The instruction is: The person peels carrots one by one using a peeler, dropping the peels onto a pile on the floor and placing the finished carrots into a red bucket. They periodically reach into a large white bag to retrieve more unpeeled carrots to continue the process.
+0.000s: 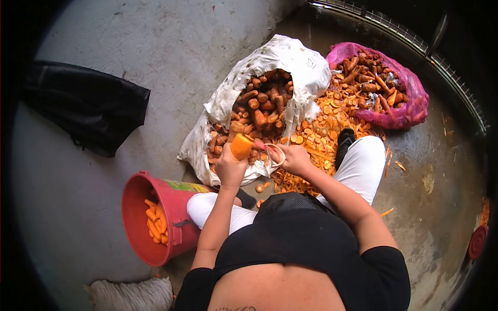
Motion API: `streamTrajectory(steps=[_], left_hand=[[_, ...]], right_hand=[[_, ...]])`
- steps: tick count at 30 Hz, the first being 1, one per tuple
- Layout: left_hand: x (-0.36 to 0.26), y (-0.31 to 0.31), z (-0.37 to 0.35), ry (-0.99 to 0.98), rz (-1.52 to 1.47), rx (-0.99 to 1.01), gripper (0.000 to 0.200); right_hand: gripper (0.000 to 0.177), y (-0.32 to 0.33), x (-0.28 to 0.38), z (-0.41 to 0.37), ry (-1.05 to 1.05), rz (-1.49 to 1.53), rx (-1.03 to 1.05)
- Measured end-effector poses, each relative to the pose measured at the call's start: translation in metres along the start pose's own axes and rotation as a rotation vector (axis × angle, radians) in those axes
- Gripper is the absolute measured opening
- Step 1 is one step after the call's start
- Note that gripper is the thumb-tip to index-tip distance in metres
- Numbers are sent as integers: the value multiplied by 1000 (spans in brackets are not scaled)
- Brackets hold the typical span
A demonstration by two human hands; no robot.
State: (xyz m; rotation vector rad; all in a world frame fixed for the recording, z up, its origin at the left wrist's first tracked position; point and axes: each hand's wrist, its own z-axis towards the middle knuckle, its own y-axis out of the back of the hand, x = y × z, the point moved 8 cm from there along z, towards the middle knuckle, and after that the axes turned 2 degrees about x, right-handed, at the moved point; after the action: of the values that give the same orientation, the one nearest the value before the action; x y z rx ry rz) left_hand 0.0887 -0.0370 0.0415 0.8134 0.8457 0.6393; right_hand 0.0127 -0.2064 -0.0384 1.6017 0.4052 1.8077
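My left hand (231, 167) is closed around a thick carrot (241, 147), whose bright orange surface looks peeled. My right hand (294, 158) grips a peeler (276, 154) with a pale looped part and a reddish piece, held close to the carrot's side. Whether the blade touches the carrot is too small to tell. Just beyond both hands lies a torn white sack (303, 57), its opening full of unpeeled carrots (267, 103). Carrot peelings and cut ends (324, 129) are heaped on the floor beyond my right hand.
To the left, a red bucket (181, 207) lies tilted with peeled carrots (155, 223) inside. A pink mesh sack (412, 103) of carrots and scraps sits far right. Black material (93, 106) lies on the floor at left. A pale sack (132, 294) is at lower left.
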Motion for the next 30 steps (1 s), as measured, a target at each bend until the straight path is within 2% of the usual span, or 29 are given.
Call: streamTrajectory(steps=[2, 5, 7, 9, 10, 13, 14, 18, 21, 22, 25, 30], left_hand=[[11, -11, -4, 62, 1, 29, 35], [-13, -7, -7, -29, -189, 66, 36], [-24, -3, 0, -53, -261, 55, 34], [-22, -2, 4, 21, -360, 92, 34], [-23, -2, 5, 16, -357, 91, 34], [-18, 1, 7, 20, -355, 97, 33], [-16, 0, 8, 39, -367, 108, 33], [-3, -20, 10, 134, -606, 219, 31], [-3, -28, 8, 131, -682, 248, 32], [-1, -31, 7, 131, -672, 252, 32], [1, -33, 5, 120, -598, 250, 31], [-8, -16, 5, 69, -385, 204, 29]], right_hand=[[43, -14, -9, 2, -58, -1, 48], [34, -31, -38, 0, -176, -90, 201], [35, -33, -46, 2, -227, -4, 134], [35, -24, -54, -2, -338, 113, 53], [33, -19, -64, 0, -502, 175, 108], [31, 0, -70, -1, -382, 203, -98], [42, -9, -76, -2, -361, 236, -19], [34, 26, -6, -11, -123, 411, -132], [34, 32, 19, -15, -68, 397, -48], [33, 34, 25, -16, -6, 346, -82], [33, 36, 27, -16, -14, 211, -67], [34, 35, 25, -12, -17, 229, -10]])
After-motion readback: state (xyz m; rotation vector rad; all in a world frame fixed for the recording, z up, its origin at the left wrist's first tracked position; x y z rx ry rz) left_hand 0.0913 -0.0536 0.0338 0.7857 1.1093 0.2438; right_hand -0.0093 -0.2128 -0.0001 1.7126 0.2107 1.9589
